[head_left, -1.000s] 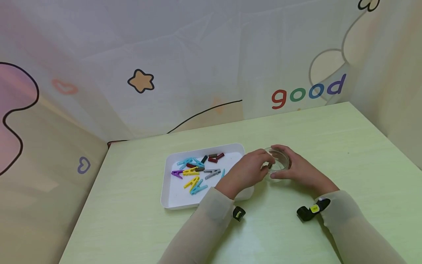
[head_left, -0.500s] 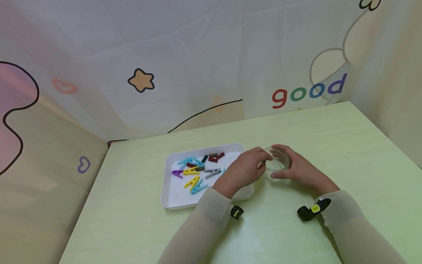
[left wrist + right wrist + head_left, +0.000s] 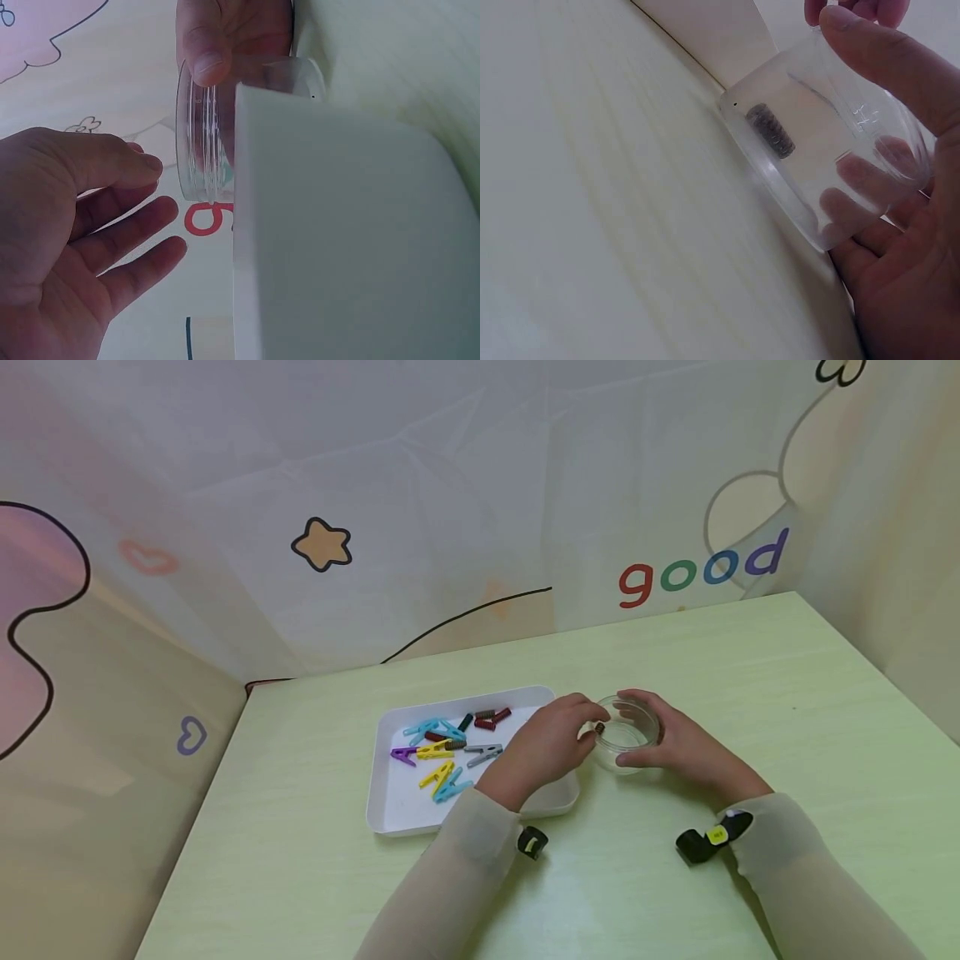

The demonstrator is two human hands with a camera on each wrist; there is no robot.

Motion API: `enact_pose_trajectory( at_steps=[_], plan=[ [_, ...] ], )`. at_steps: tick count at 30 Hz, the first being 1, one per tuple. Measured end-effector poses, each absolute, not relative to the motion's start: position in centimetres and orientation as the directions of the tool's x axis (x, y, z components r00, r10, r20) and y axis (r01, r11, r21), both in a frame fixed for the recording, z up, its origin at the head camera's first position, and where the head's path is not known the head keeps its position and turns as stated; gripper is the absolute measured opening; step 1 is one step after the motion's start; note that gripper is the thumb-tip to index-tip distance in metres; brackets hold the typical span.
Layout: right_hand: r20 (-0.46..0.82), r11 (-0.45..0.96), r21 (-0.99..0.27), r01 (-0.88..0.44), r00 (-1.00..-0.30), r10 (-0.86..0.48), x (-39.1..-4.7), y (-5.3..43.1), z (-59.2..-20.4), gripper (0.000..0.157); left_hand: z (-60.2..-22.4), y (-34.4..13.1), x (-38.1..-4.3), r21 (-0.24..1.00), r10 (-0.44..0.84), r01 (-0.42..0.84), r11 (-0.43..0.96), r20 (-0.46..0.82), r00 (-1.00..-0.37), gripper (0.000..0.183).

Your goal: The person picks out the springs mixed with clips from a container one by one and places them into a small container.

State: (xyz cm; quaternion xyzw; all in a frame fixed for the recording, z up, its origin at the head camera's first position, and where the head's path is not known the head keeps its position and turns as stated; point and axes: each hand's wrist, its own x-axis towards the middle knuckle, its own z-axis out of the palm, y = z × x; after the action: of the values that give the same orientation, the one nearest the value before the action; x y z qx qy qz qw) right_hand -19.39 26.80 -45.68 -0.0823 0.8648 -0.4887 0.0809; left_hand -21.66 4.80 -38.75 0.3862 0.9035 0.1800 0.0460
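Observation:
My right hand (image 3: 671, 731) grips a clear jar (image 3: 628, 747) from its right side, thumb and fingers round the wall; no lid is on it. A small dark coil spring (image 3: 771, 131) shows through the jar wall in the right wrist view and seems to lie inside. My left hand (image 3: 82, 225) is beside the jar's left side, over the right part of the white tray (image 3: 401, 802). Its fingers are loosely bent, and nothing shows between them. In the tray lie several dark and red springs (image 3: 484, 723) and plastic clips, among them a grey clip (image 3: 483, 752).
Both jar and tray stand on a pale green table (image 3: 750, 693). A yellow clip (image 3: 441, 774), a purple clip (image 3: 402, 755) and blue clips (image 3: 452, 787) lie in the tray. Behind the table hangs a printed curtain (image 3: 450, 510).
My left hand has drawn back to the left, away from the jar's mouth. The dark spring that was by its fingertips now stays at the jar. My right hand has not moved.

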Motion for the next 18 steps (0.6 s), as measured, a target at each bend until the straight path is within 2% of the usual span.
enact_pose_trajectory(
  at_steps=[18],
  plan=[
    [-0.050,0.502,-0.862,-0.075,-0.971,-0.232,-19.6,26.9,-46.0,0.093,-38.5,3.0,-22.2,0.342,0.679,0.657,0.672,0.070,-0.731,0.027]
  ],
)
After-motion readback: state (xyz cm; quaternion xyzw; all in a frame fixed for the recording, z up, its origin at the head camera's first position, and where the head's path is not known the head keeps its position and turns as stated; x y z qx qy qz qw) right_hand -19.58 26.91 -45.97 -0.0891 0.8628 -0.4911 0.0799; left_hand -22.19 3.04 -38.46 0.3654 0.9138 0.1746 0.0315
